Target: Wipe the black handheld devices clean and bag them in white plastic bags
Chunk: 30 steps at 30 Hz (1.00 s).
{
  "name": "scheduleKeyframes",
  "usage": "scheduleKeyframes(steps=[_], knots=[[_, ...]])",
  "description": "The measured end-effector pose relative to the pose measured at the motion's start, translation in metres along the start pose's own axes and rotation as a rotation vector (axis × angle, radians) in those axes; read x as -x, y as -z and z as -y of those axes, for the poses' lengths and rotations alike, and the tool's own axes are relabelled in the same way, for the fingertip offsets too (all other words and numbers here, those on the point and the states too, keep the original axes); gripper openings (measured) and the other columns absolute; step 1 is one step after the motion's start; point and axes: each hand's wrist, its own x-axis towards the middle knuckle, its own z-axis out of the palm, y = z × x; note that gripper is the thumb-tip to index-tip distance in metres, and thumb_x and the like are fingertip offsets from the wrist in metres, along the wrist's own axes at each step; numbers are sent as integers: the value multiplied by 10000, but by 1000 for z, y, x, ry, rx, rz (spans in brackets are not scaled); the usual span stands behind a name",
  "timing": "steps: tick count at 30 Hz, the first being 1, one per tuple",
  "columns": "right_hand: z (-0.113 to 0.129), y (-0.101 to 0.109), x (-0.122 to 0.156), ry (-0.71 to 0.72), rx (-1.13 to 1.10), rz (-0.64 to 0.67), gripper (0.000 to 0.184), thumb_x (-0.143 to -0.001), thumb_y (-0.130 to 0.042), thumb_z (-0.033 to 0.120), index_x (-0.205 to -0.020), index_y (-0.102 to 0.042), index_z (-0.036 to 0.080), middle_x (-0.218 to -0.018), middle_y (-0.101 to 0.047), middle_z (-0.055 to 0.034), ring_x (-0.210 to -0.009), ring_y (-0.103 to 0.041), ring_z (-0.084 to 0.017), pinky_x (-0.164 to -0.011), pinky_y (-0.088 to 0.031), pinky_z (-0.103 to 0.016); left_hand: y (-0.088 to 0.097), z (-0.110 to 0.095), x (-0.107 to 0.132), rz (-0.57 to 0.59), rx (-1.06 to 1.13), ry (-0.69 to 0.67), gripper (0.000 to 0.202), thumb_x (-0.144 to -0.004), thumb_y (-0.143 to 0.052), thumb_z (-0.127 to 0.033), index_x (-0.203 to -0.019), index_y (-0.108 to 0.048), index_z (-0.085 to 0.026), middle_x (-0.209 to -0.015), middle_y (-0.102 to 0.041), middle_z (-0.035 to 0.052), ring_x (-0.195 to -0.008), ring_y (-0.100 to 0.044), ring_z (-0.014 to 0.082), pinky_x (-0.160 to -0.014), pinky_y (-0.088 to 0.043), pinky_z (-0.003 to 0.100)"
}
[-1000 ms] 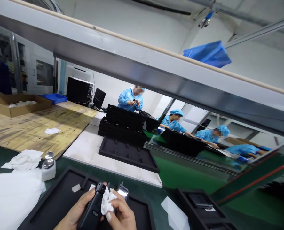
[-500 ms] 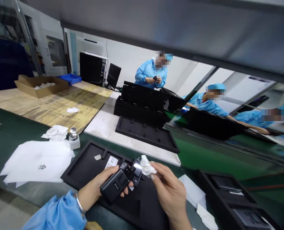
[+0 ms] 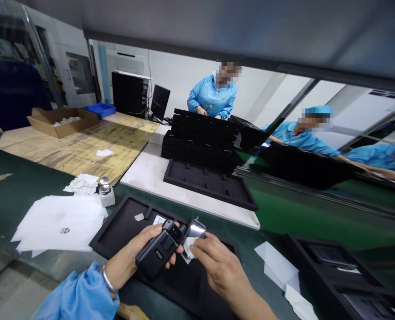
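The left hand (image 3: 130, 252) is wrapped round the device (image 3: 157, 253), whose long axis slants, lens end (image 3: 174, 229) pointing forward-right. Beside it, the right hand (image 3: 221, 263) pinches a wipe (image 3: 190, 247). Under both hands lies a tray (image 3: 119, 230); beyond them, a stack (image 3: 197, 149).

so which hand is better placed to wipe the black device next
Probably the right hand: it holds the white wipe close beside the black device, while the left hand is occupied gripping that device.

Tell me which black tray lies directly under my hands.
The black tray with the loose pale scrap in it, beneath your left hand and right hand. Other trays sit farther back or off to the right.
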Motion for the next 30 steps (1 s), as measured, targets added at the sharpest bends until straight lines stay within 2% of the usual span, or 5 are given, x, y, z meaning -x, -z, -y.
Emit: scheduleKeyframes(steps=[5,10,15,23,30], knots=[[-4,7,-2,-220,22,-166,361,-880,-496,75,-1135,-666,267,-1029,-691,-52,-957,-673,-208,-935,-556,-426,-2,2,-9,66,70,131,562,-902,-545,-505,-1235,-595,-54,-977,-706,204,-721,-705,237,-602,-557,281],[11,-9,-35,-39,-57,-115,343,-875,-502,91,-1146,-658,233,-1022,-702,-59,-908,-668,-189,-1010,-498,-486,-1,13,-9,15,33,195,556,-899,-531,-534,-1039,-686,-19,-753,-707,164,-647,-681,211,-582,-531,246],[6,-15,-1,-20,-21,-41,364,-879,-454,50,-1107,-659,247,-976,-713,-42,-885,-682,-174,-991,-527,-444,6,-1,2,11,54,61,566,-904,-538,-527,-1281,-576,-106,-910,-730,160,-723,-705,229,-602,-538,266],[5,-6,49,-790,-154,-316,151,-901,-564,401,-939,-653,286,-959,-669,-54,-831,-660,-269,-733,-554,-388,13,2,-3,45,202,42,573,-864,-591,-573,-1208,-607,-116,-1006,-725,159,-760,-714,223,-620,-551,253],[20,-19,41,-1035,-422,-597,236,-845,-640,476,-991,-633,291,-891,-647,-55,-783,-589,-268,-643,-497,-374,15,7,-4,28,207,31,585,-894,-544,-568,-1277,-566,-127,-1084,-694,175,-811,-698,231,-643,-549,270]])
